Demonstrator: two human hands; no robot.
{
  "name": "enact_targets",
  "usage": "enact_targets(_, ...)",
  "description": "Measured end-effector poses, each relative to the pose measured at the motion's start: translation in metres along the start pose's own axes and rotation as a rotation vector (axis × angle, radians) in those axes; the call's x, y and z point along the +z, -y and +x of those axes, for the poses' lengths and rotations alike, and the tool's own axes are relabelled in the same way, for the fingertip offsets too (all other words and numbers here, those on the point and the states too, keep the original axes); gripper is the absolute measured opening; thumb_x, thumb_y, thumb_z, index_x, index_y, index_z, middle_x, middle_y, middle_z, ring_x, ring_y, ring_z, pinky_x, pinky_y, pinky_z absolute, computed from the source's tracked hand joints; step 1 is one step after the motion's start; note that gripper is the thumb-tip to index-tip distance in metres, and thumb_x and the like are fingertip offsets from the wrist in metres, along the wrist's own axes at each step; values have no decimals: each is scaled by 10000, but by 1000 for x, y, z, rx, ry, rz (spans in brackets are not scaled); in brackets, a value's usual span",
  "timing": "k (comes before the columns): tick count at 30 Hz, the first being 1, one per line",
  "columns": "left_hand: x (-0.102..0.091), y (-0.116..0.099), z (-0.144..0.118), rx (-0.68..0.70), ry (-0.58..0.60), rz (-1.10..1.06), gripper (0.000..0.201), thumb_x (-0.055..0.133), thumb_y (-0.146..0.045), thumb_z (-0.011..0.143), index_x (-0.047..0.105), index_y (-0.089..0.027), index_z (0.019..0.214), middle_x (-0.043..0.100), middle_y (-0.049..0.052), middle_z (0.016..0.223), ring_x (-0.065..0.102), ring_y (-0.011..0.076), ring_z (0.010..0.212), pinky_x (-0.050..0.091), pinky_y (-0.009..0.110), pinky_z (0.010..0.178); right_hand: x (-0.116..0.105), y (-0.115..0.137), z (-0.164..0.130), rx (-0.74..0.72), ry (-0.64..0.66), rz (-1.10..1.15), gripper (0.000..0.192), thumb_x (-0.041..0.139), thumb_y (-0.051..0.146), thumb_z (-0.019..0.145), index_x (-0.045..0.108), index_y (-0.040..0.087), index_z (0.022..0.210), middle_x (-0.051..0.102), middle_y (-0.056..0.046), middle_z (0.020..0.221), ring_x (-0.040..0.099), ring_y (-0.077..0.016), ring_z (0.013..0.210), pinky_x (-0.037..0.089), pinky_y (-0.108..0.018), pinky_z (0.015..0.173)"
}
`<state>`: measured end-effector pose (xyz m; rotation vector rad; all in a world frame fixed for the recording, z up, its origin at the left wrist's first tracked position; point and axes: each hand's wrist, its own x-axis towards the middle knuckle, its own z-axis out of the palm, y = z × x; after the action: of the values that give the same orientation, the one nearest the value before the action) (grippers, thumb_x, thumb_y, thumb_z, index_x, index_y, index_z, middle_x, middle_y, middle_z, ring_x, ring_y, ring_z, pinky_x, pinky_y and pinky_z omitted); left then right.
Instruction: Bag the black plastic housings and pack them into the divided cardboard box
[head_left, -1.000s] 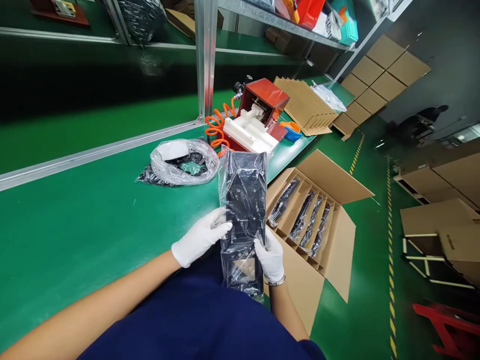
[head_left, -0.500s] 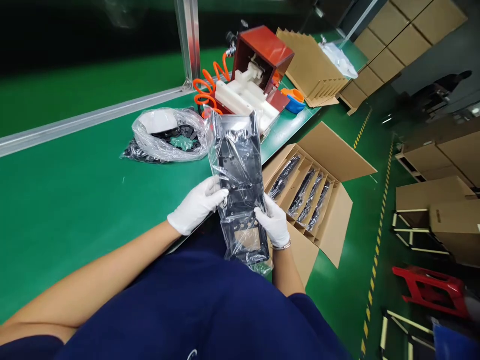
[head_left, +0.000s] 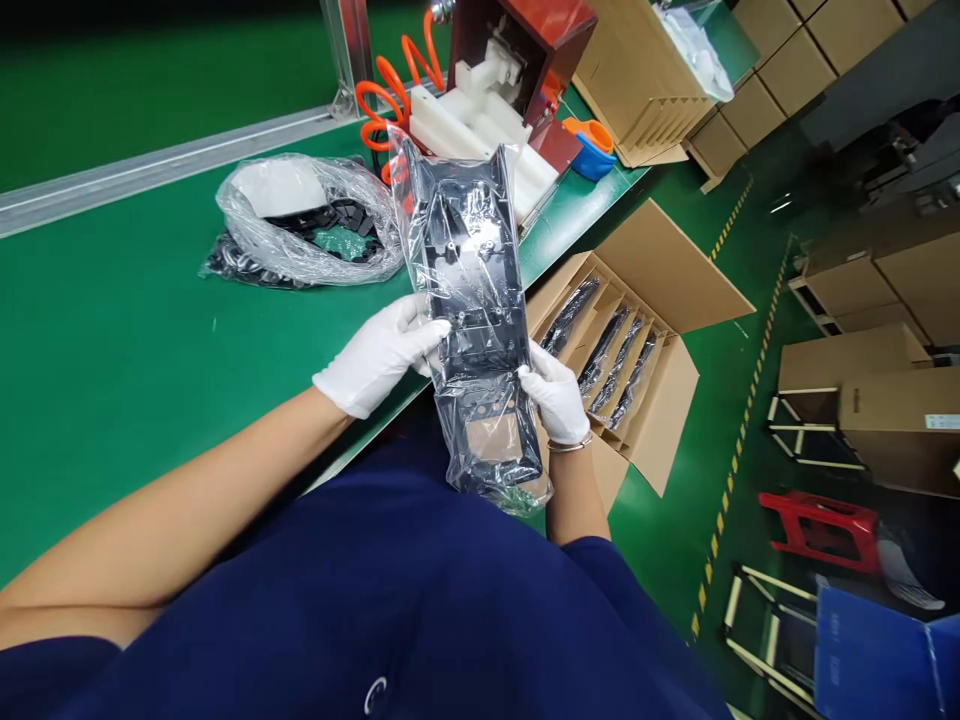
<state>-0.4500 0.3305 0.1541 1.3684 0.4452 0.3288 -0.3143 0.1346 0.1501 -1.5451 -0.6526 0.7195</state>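
Between my two white-gloved hands is a long black plastic panel [head_left: 480, 290] in a clear plastic bag, held up in front of my body. My left hand [head_left: 384, 352] grips its left edge, thumb on top and fingers behind. On the opposite edge, my right hand [head_left: 556, 392] pinches the bag and panel lower down. The panel has small posts and holes, and a rectangular opening near its lower end. Just right of my right hand stands an open cardboard box [head_left: 679, 385] with dividers and several bagged black parts [head_left: 600, 352] in its slots.
A plastic bag of small black parts [head_left: 307, 225] lies on the green table [head_left: 150, 370]. Behind the panel stands a red machine [head_left: 551, 30] with a white fixture [head_left: 465, 120] and an orange coiled hose [head_left: 386, 95]. Blue and orange bowls [head_left: 592, 150] sit near the table edge.
The panel has shifted slightly up in the view, still in both hands, and its face shows more fully. The table and machine have also shifted with the camera.
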Motion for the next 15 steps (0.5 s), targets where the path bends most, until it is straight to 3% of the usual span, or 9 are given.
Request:
enact_targets(6,3,-2,-1,-2,-3,-13,438,720,-510,835,612,-152,1063,569,-26,669,549,132,554,411,228,506,-1,1,-1,13,-7,-41,788,746,725,726,677,226,1332,623,-24,1419,487,-284,1415,325,-417,1246)
enact_targets(10,15,-8,1,-7,44,-25,502,714,-547,828,613,-146,1113,586,-21,681,552,129,548,428,230,507,-1,-3,-7,-34,-4,-35,807,768,688,725,636,237,1381,609,-23,1435,494,-267,1412,343,-409,1236)
enact_targets(12,25,-12,3,-32,121,-15,580,692,-559,837,594,-145,1230,629,-6,737,579,136,577,457,237,523,-6,-6,-13,-53,-69,-54,850,779,667,721,594,229,1426,581,-32,1465,507,-258,1402,356,-394,1228)
enact_targets(15,38,-8,1,-80,228,68,763,633,-581,852,446,-168,1465,715,79,1059,674,178,759,535,273,605,-32,-13,-23,-65,-280,-84,835,763,621,756,563,206,1453,559,-51,1486,524,-255,1386,363,-386,1223)
